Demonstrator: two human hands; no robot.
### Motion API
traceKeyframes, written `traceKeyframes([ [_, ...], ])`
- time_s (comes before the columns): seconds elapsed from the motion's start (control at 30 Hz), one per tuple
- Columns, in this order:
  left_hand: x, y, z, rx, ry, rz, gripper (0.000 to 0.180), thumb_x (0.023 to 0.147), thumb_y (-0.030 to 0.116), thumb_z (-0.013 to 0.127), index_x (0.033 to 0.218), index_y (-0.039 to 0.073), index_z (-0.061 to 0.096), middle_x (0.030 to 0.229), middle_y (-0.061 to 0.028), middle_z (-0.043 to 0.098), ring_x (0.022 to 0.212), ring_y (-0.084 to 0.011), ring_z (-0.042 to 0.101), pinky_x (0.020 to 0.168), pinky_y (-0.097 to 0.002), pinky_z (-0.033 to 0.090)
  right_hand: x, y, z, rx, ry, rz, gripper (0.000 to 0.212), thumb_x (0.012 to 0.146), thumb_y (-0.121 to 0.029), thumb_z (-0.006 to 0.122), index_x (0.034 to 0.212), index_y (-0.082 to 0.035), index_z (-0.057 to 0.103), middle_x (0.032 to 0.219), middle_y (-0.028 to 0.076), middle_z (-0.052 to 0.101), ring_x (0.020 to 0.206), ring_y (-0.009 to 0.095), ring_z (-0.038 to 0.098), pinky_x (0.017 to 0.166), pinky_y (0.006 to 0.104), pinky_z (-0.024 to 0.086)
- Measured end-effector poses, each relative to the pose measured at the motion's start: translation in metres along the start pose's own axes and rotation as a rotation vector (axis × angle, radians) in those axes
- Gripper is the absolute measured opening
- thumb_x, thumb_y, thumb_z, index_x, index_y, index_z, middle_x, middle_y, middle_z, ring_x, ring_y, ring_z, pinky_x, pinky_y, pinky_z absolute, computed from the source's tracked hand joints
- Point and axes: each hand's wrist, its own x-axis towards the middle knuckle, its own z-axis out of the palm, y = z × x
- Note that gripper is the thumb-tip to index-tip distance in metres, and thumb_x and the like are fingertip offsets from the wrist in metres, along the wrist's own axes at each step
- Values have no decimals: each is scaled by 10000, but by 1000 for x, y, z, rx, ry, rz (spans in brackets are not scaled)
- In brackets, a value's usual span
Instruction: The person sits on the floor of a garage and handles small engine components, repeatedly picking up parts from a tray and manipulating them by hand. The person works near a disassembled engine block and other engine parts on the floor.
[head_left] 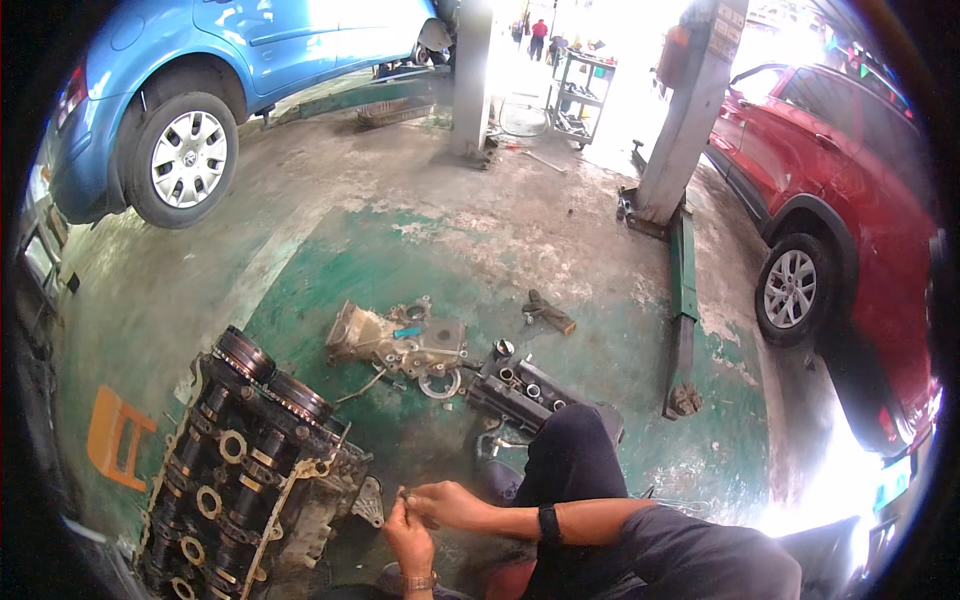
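My left hand [408, 543] and my right hand [450, 505] meet in front of me, fingers pinched together at the tips. A small dark thing sits between the fingertips, too small to make out. Just left of them stands an engine [225, 480] with its top uncovered, showing dark camshafts and two round gears [243, 355] at the far end. A metal bracket [370, 501] juts from its side close to my left hand; neither hand visibly touches the engine.
On the green floor beyond lie a dirty metal engine cover [430, 345], a black valve cover [510, 392] and a glove-like dark item [550, 312]. A lift arm [682, 330] reaches in at right. A blue car [270, 45], a red car [830, 150] and a tool cart [582, 98] stand farther off.
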Motion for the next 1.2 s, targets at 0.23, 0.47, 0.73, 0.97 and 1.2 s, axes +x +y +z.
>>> traceKeyframes([
  [0.23, 5, -21, 12, -61, 49, 111, 380, 910, -14, 500, 1280, -90, 460, 762, -79, 635, 616, -93, 563, 518, -252, 469, 8, 12, -1, 119, -70, 53, 336, 955, -276, 528, 1086, 33, 553, 901, 59, 619, 795, 117, 536, 703, 295, 466],
  [0.47, 13, -39, 18, -314, 77, 203, 401, 886, -59, 492, 1270, -55, 379, 981, -132, 618, 643, -130, 598, 506, -260, 498, 9, 5, 5, 274, 116, -16, 240, 965, -225, 501, 990, 8, 550, 713, 37, 544, 548, 104, 469, 451, 294, 384],
  [0.73, 7, -29, 10, -606, -12, -237, 177, 913, 91, 485, 1057, 14, 555, 898, -84, 631, 615, -162, 600, 485, -290, 493, 13, 8, 4, 372, 145, 60, 267, 957, -250, 525, 1000, 13, 548, 784, 18, 556, 683, 103, 492, 589, 285, 430],
  [0.97, 6, -16, 5, -625, -120, -310, 205, 931, 153, 484, 999, 14, 617, 838, -73, 650, 579, -155, 595, 474, -296, 482, 14, 10, 3, 601, 77, 188, 264, 945, -276, 552, 964, -13, 554, 783, 0, 542, 701, 88, 472, 624, 287, 417],
  [1.2, 5, -29, 6, -652, -143, -278, 199, 932, 172, 535, 933, 7, 647, 755, -57, 644, 537, -135, 572, 470, -279, 465, 12, 13, -2, 382, -22, 162, 247, 948, -233, 539, 984, 10, 562, 883, 25, 565, 813, 103, 503, 717, 276, 443],
])
